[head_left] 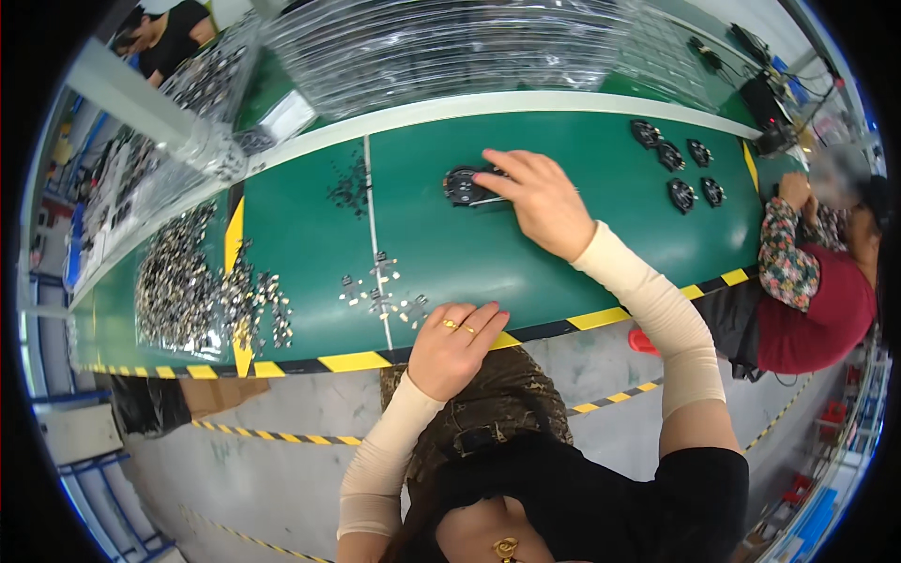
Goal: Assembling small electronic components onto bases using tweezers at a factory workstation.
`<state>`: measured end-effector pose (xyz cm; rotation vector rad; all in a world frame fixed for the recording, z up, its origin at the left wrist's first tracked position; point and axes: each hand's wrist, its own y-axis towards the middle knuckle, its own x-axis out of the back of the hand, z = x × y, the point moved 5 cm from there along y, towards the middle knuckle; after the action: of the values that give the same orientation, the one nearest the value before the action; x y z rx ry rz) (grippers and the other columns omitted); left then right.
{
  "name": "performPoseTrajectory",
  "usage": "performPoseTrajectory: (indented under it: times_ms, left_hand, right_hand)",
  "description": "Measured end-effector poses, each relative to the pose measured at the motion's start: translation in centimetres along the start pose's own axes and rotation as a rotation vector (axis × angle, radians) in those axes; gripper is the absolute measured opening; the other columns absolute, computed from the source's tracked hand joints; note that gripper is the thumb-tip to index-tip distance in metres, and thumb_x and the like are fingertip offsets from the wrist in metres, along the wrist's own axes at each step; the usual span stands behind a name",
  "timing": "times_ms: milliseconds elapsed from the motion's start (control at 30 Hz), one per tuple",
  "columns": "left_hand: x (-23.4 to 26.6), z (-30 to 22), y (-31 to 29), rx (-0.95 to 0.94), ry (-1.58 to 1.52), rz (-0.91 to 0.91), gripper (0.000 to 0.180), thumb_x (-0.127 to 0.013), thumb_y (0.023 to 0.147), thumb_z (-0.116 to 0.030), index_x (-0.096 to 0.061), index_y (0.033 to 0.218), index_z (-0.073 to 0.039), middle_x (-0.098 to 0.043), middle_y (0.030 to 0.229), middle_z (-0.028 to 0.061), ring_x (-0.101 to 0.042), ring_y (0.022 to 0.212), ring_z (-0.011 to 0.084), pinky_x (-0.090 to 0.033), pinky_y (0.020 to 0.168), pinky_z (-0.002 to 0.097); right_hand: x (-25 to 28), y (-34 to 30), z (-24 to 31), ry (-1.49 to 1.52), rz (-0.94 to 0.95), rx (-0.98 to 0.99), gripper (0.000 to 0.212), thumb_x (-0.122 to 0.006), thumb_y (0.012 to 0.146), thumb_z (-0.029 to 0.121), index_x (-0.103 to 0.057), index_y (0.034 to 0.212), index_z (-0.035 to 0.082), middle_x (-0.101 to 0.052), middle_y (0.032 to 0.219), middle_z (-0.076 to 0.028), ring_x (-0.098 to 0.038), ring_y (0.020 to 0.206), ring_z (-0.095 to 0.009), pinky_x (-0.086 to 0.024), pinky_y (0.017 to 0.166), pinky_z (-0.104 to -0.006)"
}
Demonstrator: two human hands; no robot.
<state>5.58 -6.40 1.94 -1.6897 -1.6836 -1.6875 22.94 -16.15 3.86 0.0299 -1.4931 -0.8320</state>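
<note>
A black, rounded device part (461, 187) lies flat on the green work surface (450, 253). My right hand (542, 202) reaches over its right side, thumb on its face and forefinger at its far edge; the other fingers' undersides are hidden. A thin pale strip or edge shows below the thumb. My left hand (455, 349), with two rings, rests at the front edge of the table, its fingers bent and close together. What may be under them is hidden. Just beyond it lie several small black-and-silver pieces (379, 298).
Small black bits (349, 188) lie farther back; a heap of metallic parts (178, 281) covers the left. Several black round assemblies (670, 156) sit at the right. Stacked clear trays (441, 56) stand behind the rail. A co-worker (807, 281) is at the right.
</note>
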Motion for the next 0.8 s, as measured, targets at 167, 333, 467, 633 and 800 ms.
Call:
performPoseTrajectory:
  times_ms: [167, 333, 467, 633, 800]
  left_hand:
    - [0.4, 0.0, -0.1, 0.044, 0.013, -0.027, 0.036, -0.061, 0.066, -0.006, -0.067, 0.101, -0.005, -0.065, 0.105, 0.0042, -0.058, 0.089, 0.0209, -0.048, 0.078, 0.0347]
    - [0.7, -0.7, -0.7, -0.044, 0.058, -0.019, 0.03, -0.059, 0.072, -0.014, -0.063, 0.101, -0.006, -0.06, 0.105, 0.0055, -0.056, 0.097, 0.0212, -0.047, 0.083, 0.0357]
    - [1.9, -0.5, -3.3, 0.107, 0.116, -0.167, 0.03, -0.063, 0.069, -0.01, -0.063, 0.099, -0.008, -0.059, 0.103, 0.0057, -0.056, 0.095, 0.0226, -0.047, 0.083, 0.037]
    - [4.1, 1.5, -4.1, 0.455, 0.284, -0.227, 0.025, -0.07, 0.074, -0.006, -0.066, 0.099, -0.006, -0.06, 0.11, 0.0069, -0.055, 0.096, 0.0268, -0.041, 0.084, 0.0416]
    - [3.6, 1.5, -3.8, 0.459, 0.259, -0.191, 0.03, -0.072, 0.074, -0.009, -0.067, 0.104, -0.005, -0.059, 0.106, 0.0063, -0.055, 0.093, 0.0259, -0.041, 0.084, 0.0409]
  right_hand:
    - [-1.0, 0.0, 4.0, 0.079, 0.137, 0.158, 0.039, -0.058, 0.075, -0.002, -0.064, 0.112, 0.009, -0.059, 0.125, -0.008, -0.051, 0.12, -0.03, -0.043, 0.099, -0.0414]
    - [3.9, 0.4, 5.4, 0.145, -0.071, 0.013, 0.035, -0.063, 0.074, 0.003, -0.064, 0.109, 0.007, -0.06, 0.11, -0.01, -0.058, 0.097, -0.028, -0.047, 0.081, -0.0392]
    - [7.1, -0.8, 6.3, 0.684, 0.05, -0.155, 0.016, -0.058, 0.084, 0.0, -0.068, 0.097, 0.003, -0.06, 0.079, -0.011, -0.057, 0.061, -0.02, -0.044, 0.053, -0.03]
    - [4.2, -3.8, 8.8, 0.899, 0.117, 0.045, 0.018, -0.068, 0.08, -0.003, -0.066, 0.098, -0.002, -0.063, 0.102, -0.014, -0.063, 0.083, -0.022, -0.052, 0.067, -0.0299]
    - [2.0, -5.8, 9.7, 0.672, 0.22, 0.271, 0.029, -0.067, 0.078, 0.0, -0.063, 0.107, -0.001, -0.059, 0.115, -0.017, -0.065, 0.093, -0.03, -0.055, 0.072, -0.0344]
